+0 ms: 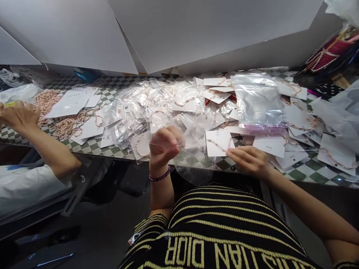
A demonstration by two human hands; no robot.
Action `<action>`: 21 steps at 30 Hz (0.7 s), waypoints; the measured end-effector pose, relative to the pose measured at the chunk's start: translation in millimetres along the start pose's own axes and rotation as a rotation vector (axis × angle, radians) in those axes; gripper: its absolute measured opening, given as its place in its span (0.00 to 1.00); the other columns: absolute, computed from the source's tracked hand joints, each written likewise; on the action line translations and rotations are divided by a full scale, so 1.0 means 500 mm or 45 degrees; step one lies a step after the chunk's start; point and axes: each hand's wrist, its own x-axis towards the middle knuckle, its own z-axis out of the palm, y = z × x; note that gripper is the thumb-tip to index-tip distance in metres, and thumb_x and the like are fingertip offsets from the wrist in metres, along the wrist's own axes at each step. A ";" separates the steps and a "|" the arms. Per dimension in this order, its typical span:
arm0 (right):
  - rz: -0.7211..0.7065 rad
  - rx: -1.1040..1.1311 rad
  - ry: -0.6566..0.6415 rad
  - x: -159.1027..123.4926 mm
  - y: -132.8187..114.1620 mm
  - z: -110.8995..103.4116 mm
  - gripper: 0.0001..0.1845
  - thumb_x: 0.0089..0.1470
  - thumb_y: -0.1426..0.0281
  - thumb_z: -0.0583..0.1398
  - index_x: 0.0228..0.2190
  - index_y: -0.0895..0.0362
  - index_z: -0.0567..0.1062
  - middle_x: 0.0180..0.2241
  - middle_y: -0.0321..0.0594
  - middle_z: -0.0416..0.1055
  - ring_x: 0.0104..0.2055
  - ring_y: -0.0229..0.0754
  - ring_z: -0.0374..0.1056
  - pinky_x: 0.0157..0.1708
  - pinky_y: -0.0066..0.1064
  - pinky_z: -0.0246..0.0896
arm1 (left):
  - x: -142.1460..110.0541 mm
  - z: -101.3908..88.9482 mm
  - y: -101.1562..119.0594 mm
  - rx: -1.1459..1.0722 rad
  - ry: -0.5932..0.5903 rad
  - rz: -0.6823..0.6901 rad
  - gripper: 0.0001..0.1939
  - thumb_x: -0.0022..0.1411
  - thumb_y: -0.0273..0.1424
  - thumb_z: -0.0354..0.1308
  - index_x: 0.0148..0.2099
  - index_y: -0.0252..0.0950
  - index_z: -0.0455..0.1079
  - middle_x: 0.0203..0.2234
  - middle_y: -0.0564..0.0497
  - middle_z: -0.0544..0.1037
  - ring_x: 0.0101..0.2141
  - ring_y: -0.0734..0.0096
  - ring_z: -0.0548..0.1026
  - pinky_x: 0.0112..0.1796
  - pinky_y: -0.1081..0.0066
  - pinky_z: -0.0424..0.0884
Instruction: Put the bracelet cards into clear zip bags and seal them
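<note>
Clear plastic is what your left hand (164,145) has hold of: thumb and fingers press together on a fold of a thin bag (190,144), which hangs loose toward your other hand. Your right hand (249,160) lies low with its fingers close together, the fingertips (230,152) at the lower right corner of a white card (217,144) carrying a rose-gold chain bracelet (215,145). You can't tell from this view whether those fingers actually pinch the card. The bag's film reaches the card's left edge, above a green-and-white checkered tabletop (311,170). A purple beaded bracelet (159,175) circles your left wrist.

Past your hands, a fat stack of zip bags with purple seals (258,101) lies just above the card, and more cards with chain bracelets (336,155) spread toward your right. Toward your left, a heap of rose-gold chain (46,102) sits beside blank white cards (70,102), with a co-worker's hand (19,116) near it and a white sleeve (25,186) behind. White boards (215,26) lean over the far edge.
</note>
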 end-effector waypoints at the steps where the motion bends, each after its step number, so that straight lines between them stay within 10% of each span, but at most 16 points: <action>1: 0.014 0.054 -0.063 -0.009 -0.010 0.007 0.11 0.56 0.75 0.63 0.42 0.53 0.78 0.41 0.35 0.79 0.40 0.38 0.73 0.38 0.31 0.70 | 0.002 -0.003 0.003 0.015 -0.001 0.022 0.07 0.61 0.33 0.64 0.39 0.38 0.68 0.24 0.53 0.63 0.26 0.77 0.66 0.27 0.77 0.66; 9: 0.742 0.189 -0.315 0.057 0.030 0.021 0.18 0.64 0.64 0.52 0.49 0.56 0.75 0.49 0.47 0.75 0.50 0.49 0.71 0.46 0.44 0.69 | -0.003 0.012 0.021 0.130 0.064 -0.036 0.14 0.63 0.43 0.61 0.34 0.38 0.68 0.22 0.53 0.63 0.25 0.76 0.67 0.27 0.75 0.66; 15: 0.604 0.151 -0.890 0.121 0.068 0.046 0.27 0.58 0.59 0.58 0.55 0.60 0.70 0.47 0.50 0.74 0.50 0.55 0.67 0.39 0.39 0.64 | 0.021 0.024 0.001 -0.054 0.223 -0.248 0.16 0.61 0.44 0.64 0.34 0.40 0.65 0.23 0.54 0.61 0.21 0.79 0.63 0.18 0.80 0.62; 21: 0.865 0.804 -0.757 0.118 0.113 0.003 0.16 0.55 0.56 0.60 0.34 0.57 0.76 0.31 0.43 0.73 0.32 0.41 0.67 0.29 0.32 0.61 | 0.050 0.041 -0.046 -0.348 0.400 -0.758 0.30 0.49 0.54 0.71 0.33 0.37 0.60 0.27 0.54 0.60 0.22 0.85 0.57 0.15 0.85 0.53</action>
